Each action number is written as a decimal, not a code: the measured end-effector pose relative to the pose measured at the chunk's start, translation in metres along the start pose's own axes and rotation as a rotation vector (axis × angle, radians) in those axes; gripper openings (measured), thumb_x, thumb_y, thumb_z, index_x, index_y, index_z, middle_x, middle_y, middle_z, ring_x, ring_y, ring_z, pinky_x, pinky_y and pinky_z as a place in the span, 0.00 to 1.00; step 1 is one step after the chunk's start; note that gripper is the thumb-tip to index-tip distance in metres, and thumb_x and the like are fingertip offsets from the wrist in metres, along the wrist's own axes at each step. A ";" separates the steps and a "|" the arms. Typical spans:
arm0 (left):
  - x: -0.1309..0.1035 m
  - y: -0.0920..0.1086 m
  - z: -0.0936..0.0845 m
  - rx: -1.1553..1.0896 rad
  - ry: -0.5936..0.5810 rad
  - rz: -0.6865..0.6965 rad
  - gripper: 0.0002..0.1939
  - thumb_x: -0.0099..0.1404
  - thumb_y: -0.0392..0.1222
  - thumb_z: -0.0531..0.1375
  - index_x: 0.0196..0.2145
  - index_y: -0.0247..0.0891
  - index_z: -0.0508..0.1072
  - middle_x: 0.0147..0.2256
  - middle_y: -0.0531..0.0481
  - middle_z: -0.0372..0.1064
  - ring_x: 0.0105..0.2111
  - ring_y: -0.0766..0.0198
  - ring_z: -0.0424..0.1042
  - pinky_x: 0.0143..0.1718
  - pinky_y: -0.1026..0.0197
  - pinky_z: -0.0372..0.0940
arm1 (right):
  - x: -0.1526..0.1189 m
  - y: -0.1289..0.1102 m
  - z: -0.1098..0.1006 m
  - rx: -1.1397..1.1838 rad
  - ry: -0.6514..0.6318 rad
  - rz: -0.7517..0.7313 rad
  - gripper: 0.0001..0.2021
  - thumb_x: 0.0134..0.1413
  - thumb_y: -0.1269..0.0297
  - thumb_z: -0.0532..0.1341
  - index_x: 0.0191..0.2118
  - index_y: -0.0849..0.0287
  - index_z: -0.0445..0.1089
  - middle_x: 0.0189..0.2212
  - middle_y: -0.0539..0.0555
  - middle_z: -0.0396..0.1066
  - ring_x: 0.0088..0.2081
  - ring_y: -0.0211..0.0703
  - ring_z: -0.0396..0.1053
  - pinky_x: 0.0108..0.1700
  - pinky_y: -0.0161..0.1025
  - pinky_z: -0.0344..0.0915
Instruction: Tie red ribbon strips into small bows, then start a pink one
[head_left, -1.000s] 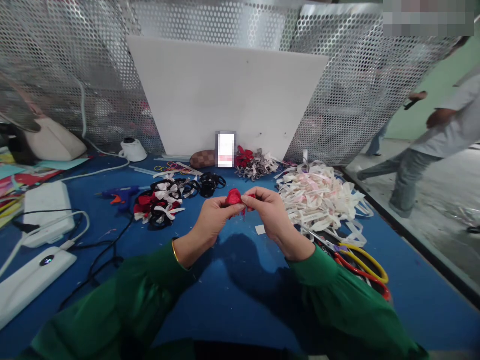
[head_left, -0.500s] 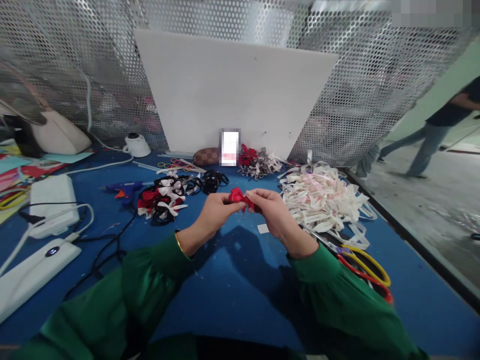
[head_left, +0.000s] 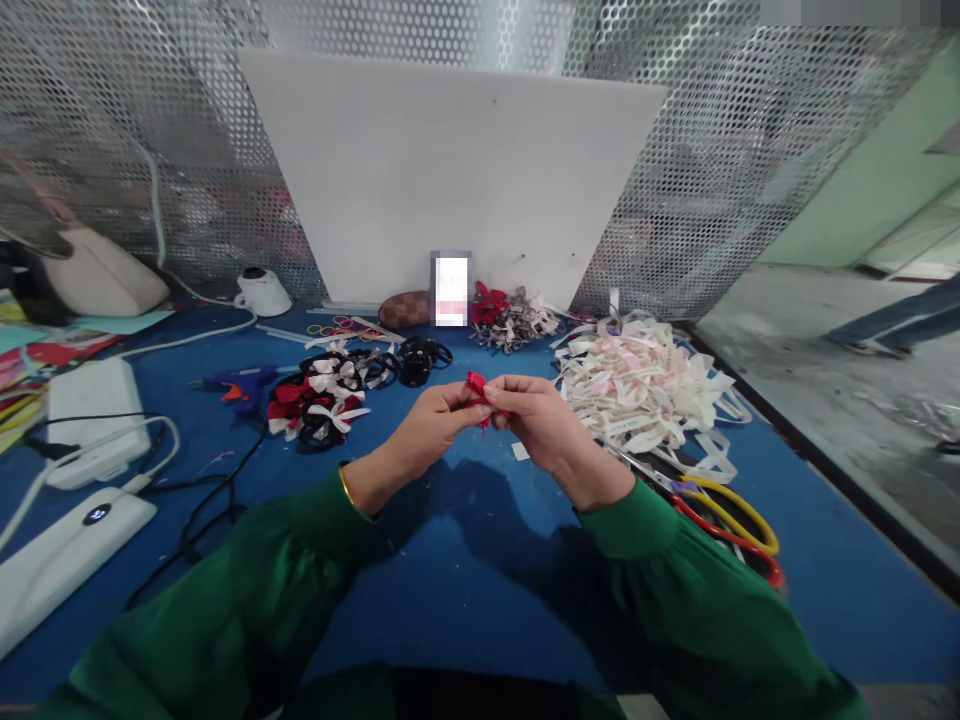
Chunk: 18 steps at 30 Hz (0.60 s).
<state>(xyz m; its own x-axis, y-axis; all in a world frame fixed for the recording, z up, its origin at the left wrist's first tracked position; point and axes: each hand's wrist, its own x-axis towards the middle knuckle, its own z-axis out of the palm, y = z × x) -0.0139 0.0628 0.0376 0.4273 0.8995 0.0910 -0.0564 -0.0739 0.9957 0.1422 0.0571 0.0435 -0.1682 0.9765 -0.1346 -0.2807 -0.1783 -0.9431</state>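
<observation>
Bunched narrower than before, shiny red fabric ribbon (head_left: 475,380) — pinched by bare left hand (head_left: 429,425) and bare right hand (head_left: 551,428), its top poking above the fingertips (head_left: 493,396).

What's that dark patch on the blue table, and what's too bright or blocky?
Head view: a shadow, probably from the left hand and right hand, falls on the blue table; head view: the screen glares white with blocky edges; head view: the top right corner is blocky too.
</observation>
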 end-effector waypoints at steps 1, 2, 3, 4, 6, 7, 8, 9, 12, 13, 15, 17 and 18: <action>0.000 0.002 0.000 0.016 -0.028 0.032 0.08 0.58 0.44 0.65 0.29 0.36 0.79 0.31 0.47 0.75 0.35 0.61 0.70 0.41 0.60 0.63 | 0.000 0.000 -0.001 0.052 -0.015 0.057 0.15 0.33 0.58 0.74 0.22 0.61 0.72 0.17 0.47 0.66 0.19 0.30 0.58 0.22 0.32 0.54; 0.000 0.004 -0.001 0.035 -0.047 0.061 0.09 0.58 0.44 0.64 0.29 0.35 0.79 0.31 0.47 0.75 0.35 0.61 0.70 0.42 0.60 0.63 | 0.000 0.000 -0.002 0.096 -0.021 0.102 0.15 0.31 0.59 0.75 0.23 0.62 0.73 0.18 0.48 0.67 0.19 0.29 0.58 0.22 0.31 0.55; 0.000 0.004 -0.001 0.053 -0.052 0.082 0.09 0.59 0.44 0.64 0.28 0.35 0.79 0.31 0.47 0.75 0.35 0.61 0.70 0.42 0.60 0.63 | 0.001 0.000 -0.002 0.129 -0.017 0.129 0.15 0.31 0.60 0.76 0.24 0.62 0.73 0.18 0.48 0.67 0.19 0.29 0.59 0.22 0.31 0.55; 0.000 0.004 -0.001 0.064 -0.044 0.091 0.09 0.59 0.44 0.64 0.29 0.36 0.79 0.31 0.47 0.75 0.35 0.61 0.70 0.42 0.60 0.63 | 0.001 0.000 -0.003 0.149 -0.007 0.134 0.15 0.30 0.61 0.76 0.24 0.62 0.73 0.19 0.48 0.67 0.19 0.29 0.60 0.23 0.31 0.56; 0.000 0.002 0.000 0.049 0.000 0.072 0.08 0.59 0.44 0.64 0.30 0.36 0.80 0.32 0.47 0.76 0.36 0.61 0.71 0.43 0.60 0.63 | 0.003 0.000 -0.004 0.135 0.009 0.112 0.15 0.32 0.60 0.75 0.26 0.62 0.74 0.20 0.49 0.69 0.20 0.30 0.61 0.24 0.32 0.58; 0.000 0.000 0.001 0.025 0.031 0.049 0.08 0.59 0.44 0.65 0.31 0.36 0.80 0.32 0.48 0.76 0.36 0.61 0.71 0.44 0.60 0.63 | 0.003 0.000 -0.004 0.102 0.014 0.085 0.15 0.33 0.59 0.75 0.26 0.62 0.75 0.20 0.49 0.70 0.21 0.30 0.62 0.25 0.32 0.59; 0.000 -0.001 0.001 -0.004 0.057 0.022 0.09 0.58 0.44 0.65 0.32 0.36 0.80 0.33 0.48 0.77 0.35 0.62 0.71 0.43 0.61 0.63 | 0.003 -0.001 -0.004 0.057 0.018 0.045 0.14 0.35 0.58 0.74 0.27 0.62 0.75 0.20 0.49 0.70 0.21 0.31 0.62 0.25 0.32 0.59; 0.001 -0.003 0.002 -0.029 0.076 -0.002 0.09 0.58 0.44 0.66 0.33 0.37 0.81 0.32 0.48 0.77 0.34 0.62 0.71 0.42 0.61 0.62 | 0.003 -0.003 -0.005 0.004 0.022 -0.002 0.14 0.37 0.58 0.73 0.27 0.62 0.76 0.20 0.49 0.70 0.22 0.31 0.62 0.26 0.33 0.58; 0.000 -0.002 0.002 -0.060 0.128 -0.042 0.11 0.55 0.46 0.69 0.34 0.37 0.81 0.30 0.50 0.76 0.30 0.66 0.68 0.36 0.63 0.61 | 0.002 -0.008 -0.006 -0.163 0.041 -0.149 0.11 0.41 0.58 0.71 0.28 0.61 0.76 0.19 0.48 0.69 0.23 0.32 0.61 0.28 0.34 0.57; 0.000 -0.001 0.002 -0.061 0.153 -0.044 0.12 0.55 0.47 0.69 0.34 0.37 0.80 0.29 0.51 0.74 0.28 0.67 0.66 0.34 0.64 0.59 | 0.001 -0.010 -0.006 -0.211 0.040 -0.179 0.11 0.42 0.59 0.70 0.28 0.61 0.75 0.20 0.48 0.69 0.23 0.33 0.62 0.28 0.35 0.58; -0.001 0.002 0.001 -0.063 0.211 -0.043 0.14 0.55 0.51 0.69 0.31 0.36 0.79 0.25 0.54 0.70 0.25 0.69 0.61 0.28 0.65 0.55 | 0.000 -0.012 -0.007 -0.289 0.022 -0.206 0.10 0.43 0.59 0.70 0.28 0.60 0.74 0.21 0.48 0.70 0.24 0.35 0.64 0.29 0.36 0.59; -0.001 0.004 0.001 -0.064 0.242 -0.044 0.16 0.55 0.52 0.70 0.26 0.35 0.76 0.22 0.55 0.66 0.23 0.70 0.59 0.26 0.65 0.53 | 0.000 -0.013 -0.007 -0.329 0.009 -0.218 0.09 0.44 0.59 0.69 0.28 0.59 0.73 0.21 0.48 0.70 0.24 0.36 0.65 0.30 0.37 0.60; -0.002 0.005 0.002 -0.066 0.246 -0.048 0.16 0.53 0.51 0.70 0.24 0.35 0.75 0.22 0.55 0.65 0.23 0.70 0.58 0.26 0.65 0.53 | -0.001 -0.012 -0.007 -0.341 0.008 -0.226 0.09 0.45 0.59 0.68 0.28 0.59 0.73 0.21 0.48 0.70 0.24 0.36 0.65 0.30 0.37 0.60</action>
<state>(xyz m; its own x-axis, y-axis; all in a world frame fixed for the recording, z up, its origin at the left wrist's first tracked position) -0.0133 0.0602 0.0425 0.1992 0.9796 0.0286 -0.1033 -0.0080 0.9946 0.1524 0.0595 0.0531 -0.1303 0.9877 0.0860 0.0204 0.0894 -0.9958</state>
